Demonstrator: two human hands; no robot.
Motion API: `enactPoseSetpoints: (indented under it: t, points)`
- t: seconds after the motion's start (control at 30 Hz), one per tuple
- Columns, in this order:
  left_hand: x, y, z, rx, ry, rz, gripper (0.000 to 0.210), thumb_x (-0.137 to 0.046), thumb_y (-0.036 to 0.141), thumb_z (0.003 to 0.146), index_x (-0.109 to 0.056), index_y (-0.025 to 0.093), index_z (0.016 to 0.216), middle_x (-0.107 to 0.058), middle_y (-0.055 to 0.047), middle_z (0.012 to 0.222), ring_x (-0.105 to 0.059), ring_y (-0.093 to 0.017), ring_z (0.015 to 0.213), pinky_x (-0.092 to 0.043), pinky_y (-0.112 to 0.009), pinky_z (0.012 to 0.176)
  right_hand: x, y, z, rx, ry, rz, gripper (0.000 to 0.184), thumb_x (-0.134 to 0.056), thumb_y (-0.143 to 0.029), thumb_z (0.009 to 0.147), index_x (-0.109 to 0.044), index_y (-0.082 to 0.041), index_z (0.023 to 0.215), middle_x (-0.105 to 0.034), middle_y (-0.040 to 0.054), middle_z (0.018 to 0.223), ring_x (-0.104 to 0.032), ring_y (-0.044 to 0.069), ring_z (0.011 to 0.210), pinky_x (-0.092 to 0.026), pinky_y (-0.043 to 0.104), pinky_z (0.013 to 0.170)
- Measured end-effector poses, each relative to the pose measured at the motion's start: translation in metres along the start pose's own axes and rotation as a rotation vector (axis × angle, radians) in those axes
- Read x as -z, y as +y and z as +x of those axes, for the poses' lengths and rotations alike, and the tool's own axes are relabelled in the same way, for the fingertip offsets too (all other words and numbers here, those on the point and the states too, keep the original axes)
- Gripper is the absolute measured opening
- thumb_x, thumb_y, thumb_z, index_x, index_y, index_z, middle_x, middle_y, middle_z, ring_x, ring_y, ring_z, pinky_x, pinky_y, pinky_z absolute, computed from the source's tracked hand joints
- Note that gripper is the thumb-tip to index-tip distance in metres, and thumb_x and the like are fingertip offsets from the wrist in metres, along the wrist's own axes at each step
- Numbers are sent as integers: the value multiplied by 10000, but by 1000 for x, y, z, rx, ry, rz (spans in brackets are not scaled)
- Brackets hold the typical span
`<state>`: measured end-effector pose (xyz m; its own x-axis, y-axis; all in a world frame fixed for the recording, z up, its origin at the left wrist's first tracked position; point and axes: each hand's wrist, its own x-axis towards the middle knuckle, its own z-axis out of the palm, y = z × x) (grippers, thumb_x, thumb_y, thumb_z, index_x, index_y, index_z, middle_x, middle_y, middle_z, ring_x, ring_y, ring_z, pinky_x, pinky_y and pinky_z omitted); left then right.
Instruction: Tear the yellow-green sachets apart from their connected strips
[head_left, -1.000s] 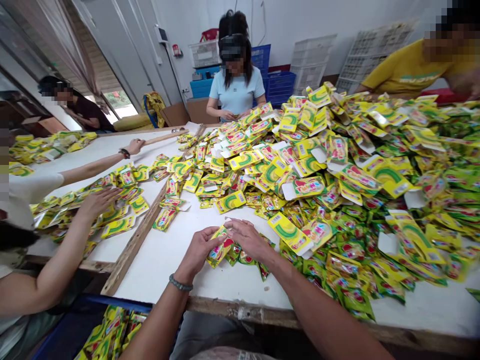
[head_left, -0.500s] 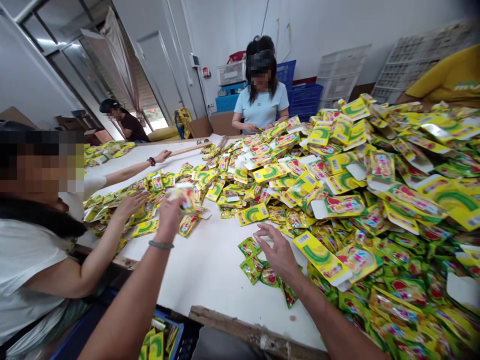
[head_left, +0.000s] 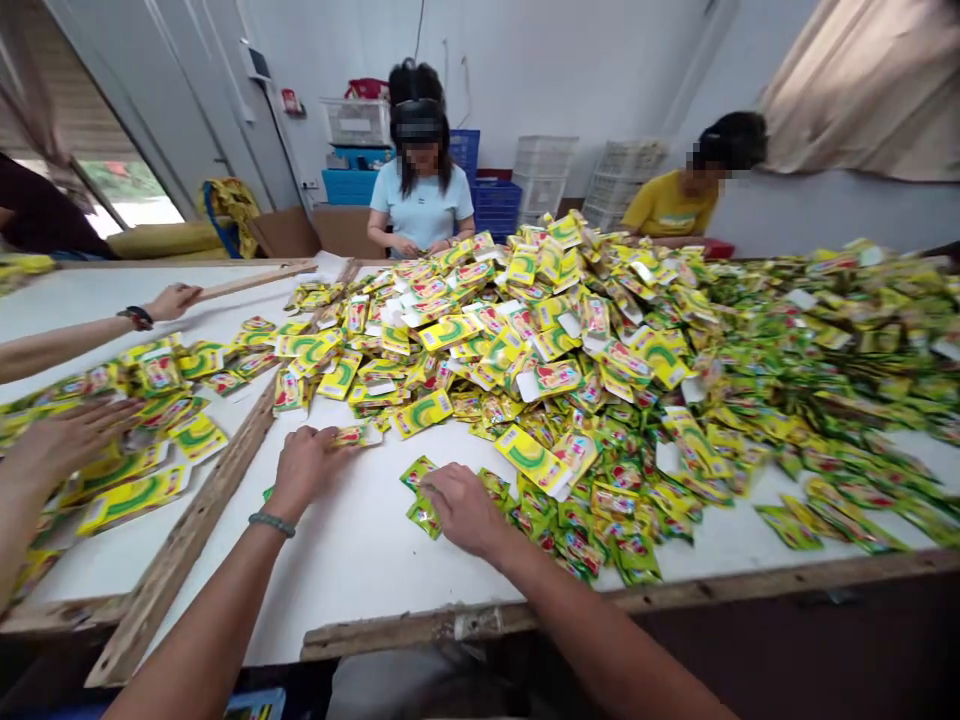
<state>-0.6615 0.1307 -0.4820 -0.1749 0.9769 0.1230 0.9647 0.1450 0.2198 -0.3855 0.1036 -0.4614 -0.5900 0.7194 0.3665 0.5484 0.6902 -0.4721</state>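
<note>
My left hand [head_left: 304,468] is at the near left side of the heap, its fingers closed round one end of a small yellow box [head_left: 351,436]. The box lies low over the white table, with a white flap sticking out at its right end. My right hand [head_left: 466,510] is bent down over a few small green packets [head_left: 424,518], fingertips together on one of them. Part of that packet is hidden under the fingers. Further green packets [head_left: 536,505] spread to the right of this hand.
A tall heap of yellow boxes [head_left: 450,330] rises ahead, running into green packets at right. A wooden strip [head_left: 202,510] divides the table [head_left: 330,570] on my left, where a co-worker's hand [head_left: 75,435] rests on boxes. Two other people [head_left: 421,205] sit across the table.
The view has swung right. My left hand has come back from the co-worker's boxes and now grips a box by the heap. My right hand's fingers have closed down onto the green packets.
</note>
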Motion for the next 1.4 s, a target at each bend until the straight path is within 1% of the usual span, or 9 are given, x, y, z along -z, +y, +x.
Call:
enactPoseSetpoints:
  t: [0.2, 0.33, 0.43, 0.63, 0.77, 0.9, 1.07, 1.27, 1.4]
  points:
    - [4, 42, -7, 34, 9, -132, 539, -513, 642, 700, -647, 161, 903, -576, -178, 992, -527, -325, 989, -434, -361, 763, 32, 9, -11, -167, 106, -335, 197, -425, -167, 873, -596, -171, 971, -636, 92, 940, -531, 213, 905, -374, 331, 805]
    - [6, 58, -1, 56, -119, -122, 613, -600, 598, 626, -562, 150, 1042, -612, -185, 1042, -541, -356, 996, -410, -433, 785, 48, 35, 19, -271, -86, -709, 174, -474, -141, 807, -627, -141, 890, -634, 129, 883, -519, 247, 878, -343, 370, 778]
    - [7, 65, -4, 42, -186, -110, 660, -574, 585, 646, -505, 146, 1134, -652, -180, 989, -559, -365, 973, -379, -475, 803, 47, 50, 41, -251, -181, -829, 212, -469, -99, 787, -648, -109, 900, -622, 171, 942, -504, 265, 909, -321, 397, 790]
    - [6, 59, -35, -7, -163, -23, 623, -531, 686, 629, -617, 159, 950, -597, -199, 1040, -511, -376, 1015, -378, -477, 784, 43, 57, 62, -122, -190, -816, 286, -378, -63, 838, -659, -111, 851, -614, 174, 937, -455, 264, 983, -282, 414, 876]
    - [6, 52, -57, 0, -168, -96, 608, -585, 645, 630, -578, 140, 970, -617, -183, 971, -540, -352, 968, -397, -390, 733, 43, 48, 57, -158, -100, -570, 225, -389, -122, 846, -602, -144, 914, -613, 103, 842, -500, 215, 850, -354, 357, 787]
    - [7, 51, -71, 43, -174, -276, 553, -607, 528, 678, -509, 154, 1073, -654, -134, 890, -594, -302, 835, -364, -307, 626, 27, 38, 38, -348, -55, 96, 184, -388, -241, 850, -525, -217, 971, -517, -27, 657, -479, 132, 594, -403, 249, 600]
    - [3, 55, -81, -12, -143, -626, 334, -572, 518, 714, -589, 211, 844, -632, -20, 704, -577, -220, 682, -309, -266, 554, 4, 26, 16, -535, 0, 693, 234, -453, -326, 801, -493, -238, 1014, -500, -36, 730, -532, 123, 634, -446, 239, 571]
    - [-12, 74, -89, 50, -261, -1212, 391, -684, 509, 610, -651, 181, 820, -622, 3, 587, -568, -183, 569, -364, -252, 518, 6, 12, 13, -414, 194, 578, 273, -536, -330, 769, -539, -212, 1015, -434, -47, 644, -456, 114, 605, -398, 223, 578]
    - [-16, 82, -91, 82, -349, -1496, 384, -687, 465, 654, -629, 166, 888, -687, -42, 748, -620, -192, 672, -447, -267, 603, 11, 8, 13, -376, 91, 316, 162, -548, -287, 764, -595, -207, 896, -480, -41, 627, -449, 113, 590, -356, 218, 555]
